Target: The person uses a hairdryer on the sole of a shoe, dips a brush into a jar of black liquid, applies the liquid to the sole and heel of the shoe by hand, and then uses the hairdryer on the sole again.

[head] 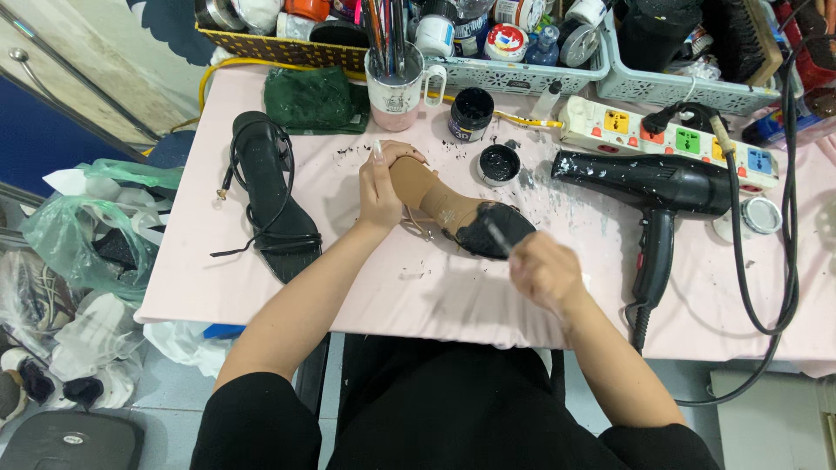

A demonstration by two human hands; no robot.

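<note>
Leftmost, a black strappy sandal [272,198] lies flat on the pink table [453,305], set aside near the left hand [380,187], which grips the heel of a tan sandal [453,209] to steady it. Right of it, the right hand [544,271] pinches a thin brush [498,235] against the sandal's blackened toe, with the open paint jar [471,113], its lid [499,164] and a black hair dryer [653,187] within reach beyond.

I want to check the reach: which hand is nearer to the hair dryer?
Right. The right hand is just left of the hair dryer, below its nozzle. The left hand is farther left, holding the heel end of the tan sandal.
</note>
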